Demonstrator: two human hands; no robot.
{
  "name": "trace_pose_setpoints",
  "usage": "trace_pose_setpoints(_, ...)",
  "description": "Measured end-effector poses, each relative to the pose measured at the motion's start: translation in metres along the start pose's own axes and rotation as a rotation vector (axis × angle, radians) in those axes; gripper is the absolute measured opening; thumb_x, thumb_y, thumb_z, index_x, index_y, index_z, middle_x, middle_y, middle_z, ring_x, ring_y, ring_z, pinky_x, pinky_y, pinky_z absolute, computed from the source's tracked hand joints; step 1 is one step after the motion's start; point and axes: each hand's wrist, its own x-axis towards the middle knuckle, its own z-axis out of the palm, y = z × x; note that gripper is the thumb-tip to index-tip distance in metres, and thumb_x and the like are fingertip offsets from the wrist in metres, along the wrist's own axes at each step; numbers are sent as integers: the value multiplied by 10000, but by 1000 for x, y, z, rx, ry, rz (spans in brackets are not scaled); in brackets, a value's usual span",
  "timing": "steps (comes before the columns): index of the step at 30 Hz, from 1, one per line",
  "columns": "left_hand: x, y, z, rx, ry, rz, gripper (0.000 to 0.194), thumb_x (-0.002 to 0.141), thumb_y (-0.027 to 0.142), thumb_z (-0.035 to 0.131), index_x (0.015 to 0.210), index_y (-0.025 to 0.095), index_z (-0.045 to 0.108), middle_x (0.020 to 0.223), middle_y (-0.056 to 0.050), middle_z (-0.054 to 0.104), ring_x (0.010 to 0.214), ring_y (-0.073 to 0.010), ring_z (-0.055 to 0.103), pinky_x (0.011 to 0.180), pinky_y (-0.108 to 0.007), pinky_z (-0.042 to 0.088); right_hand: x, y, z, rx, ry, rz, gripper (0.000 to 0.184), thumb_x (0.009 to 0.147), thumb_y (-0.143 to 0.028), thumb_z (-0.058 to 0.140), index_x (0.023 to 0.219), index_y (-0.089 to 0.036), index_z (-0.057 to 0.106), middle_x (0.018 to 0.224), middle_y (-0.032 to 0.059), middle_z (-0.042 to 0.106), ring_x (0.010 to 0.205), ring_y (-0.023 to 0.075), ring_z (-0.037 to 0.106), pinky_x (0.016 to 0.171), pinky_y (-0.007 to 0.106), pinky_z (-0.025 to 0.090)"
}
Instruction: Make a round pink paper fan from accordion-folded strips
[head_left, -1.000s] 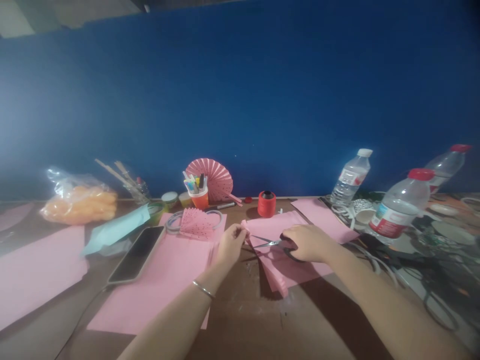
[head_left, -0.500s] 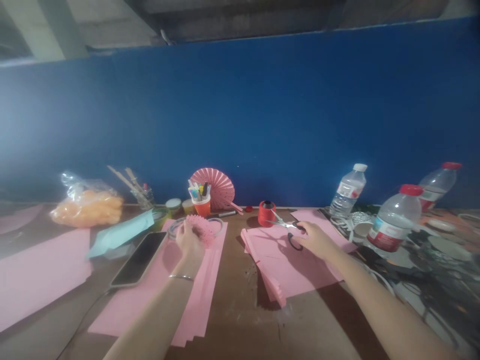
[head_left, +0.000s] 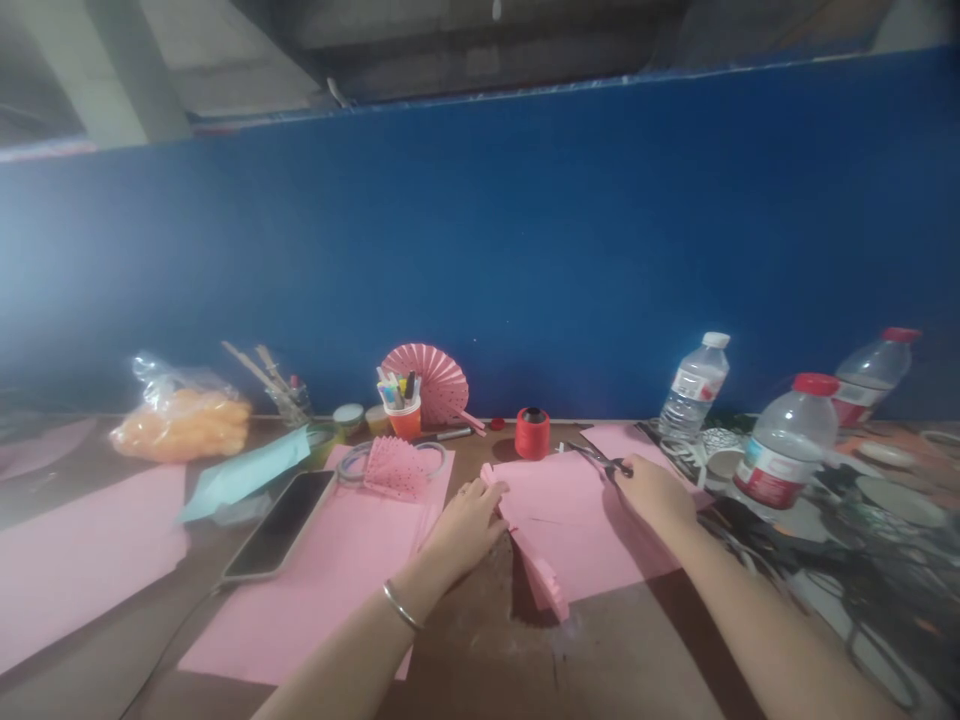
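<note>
My right hand (head_left: 656, 498) is closed on the black-handled scissors (head_left: 600, 460), whose blades point to the far left over a pink paper sheet (head_left: 592, 540). My left hand (head_left: 469, 525), with a silver bangle at its wrist, has its fingers curled at the far end of a pleated pink paper strip (head_left: 549, 585). That strip lies along the left edge of the sheet. Left of it, a small dotted pink pleated piece (head_left: 396, 470) rests on a coiled cable (head_left: 352, 463) over more pink sheets (head_left: 322, 590).
A phone (head_left: 281, 525) lies at left beside a light-blue packet (head_left: 244, 472). Along the blue wall stand a bag of orange stuff (head_left: 184, 420), a pen cup (head_left: 403, 415), a pink paper fan (head_left: 435, 378) and a red thread spool (head_left: 532, 435). Bottles (head_left: 787, 440) and clutter fill the right.
My left hand has let go of the dotted pleated piece and moved right to the pleated strip. The scissors have dropped and turned slightly, shifting right with my right hand.
</note>
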Motion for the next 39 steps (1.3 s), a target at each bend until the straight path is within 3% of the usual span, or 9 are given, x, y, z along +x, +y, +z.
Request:
trace_pose_setpoints(3, 1, 3, -4, 78, -30, 126, 199, 796, 157, 449, 934, 199, 585, 927, -54, 553, 899, -191, 493, 809, -313, 368, -5, -7, -5, -58, 31, -25, 228, 794, -268, 403, 886, -178, 592, 859, 94, 639, 702, 219, 596, 522, 275, 351)
trace_pose_setpoints(6, 4, -1, -2, 86, -43, 215, 171, 806, 166, 459, 859, 203, 617, 948, -40, 566, 919, -178, 485, 816, -300, 364, -14, -27, -14, 12, 131, -267, 261, 783, -170, 393, 971, -188, 574, 1037, 81, 585, 823, 203, 571, 615, 283, 376)
trace_pose_setpoints(10, 5, -7, 3, 99, -83, 249, 143, 803, 237, 501, 861, 228, 632, 1045, -28, 568, 993, -191, 469, 846, -323, 338, -35, -65, -21, 225, -234, -795, 323, 711, -51, 422, 884, -231, 627, 952, 13, 608, 874, 155, 541, 741, 244, 370)
trace_pose_setpoints(14, 5, -10, 5, 110, -100, 219, 110, 785, 252, 532, 862, 207, 596, 950, -30, 587, 986, -191, 473, 847, -329, 316, -57, -92, -21, 345, -446, -929, 288, 715, -137, 496, 950, -232, 631, 865, 29, 600, 779, 165, 542, 679, 250, 389)
trace_pose_setpoints(18, 4, -9, 4, 146, -80, 189, 124, 792, 268, 519, 887, 207, 570, 949, -37, 578, 971, -200, 470, 865, -361, 273, -64, -95, -16, 652, -464, -837, 260, 731, -199, 522, 969, -209, 627, 911, 52, 625, 844, 195, 553, 756, 300, 408)
trace_pose_setpoints(24, 4, 7, -1, -23, -59, 106, 189, 843, 222, 396, 875, 215, 583, 875, -20, 617, 871, -177, 510, 833, -349, 277, -57, -93, 5, 1074, -414, -378, 298, 703, -360, 586, 940, -182, 621, 900, 51, 646, 831, 216, 572, 749, 346, 436)
trace_pose_setpoints(29, -1, 16, -2, -205, 79, 120, 240, 869, 216, 344, 824, 190, 579, 804, -16, 630, 778, -155, 527, 800, -319, 297, -56, -102, 5, 1287, -513, -327, 212, 693, -345, 614, 632, -143, 593, 488, -30, 494, 493, 110, 444, 504, 245, 341)
trace_pose_setpoints(33, -5, 17, -4, -217, 136, 161, 214, 862, 244, 384, 822, 194, 588, 790, -20, 631, 776, -160, 528, 801, -324, 304, -61, -108, 2, 1451, -595, -289, 287, 682, -416, 624, 629, -141, 564, 485, -40, 447, 467, 85, 371, 468, 228, 261)
trace_pose_setpoints(39, -7, 20, -7, -206, 204, 231, 134, 825, 261, 475, 810, 202, 593, 802, -20, 637, 798, -155, 533, 828, -328, 311, -67, -112, 5, 1679, -711, -140, 318, 646, -444, 655, 619, -149, 539, 537, -25, 463, 490, 88, 388, 493, 227, 279)
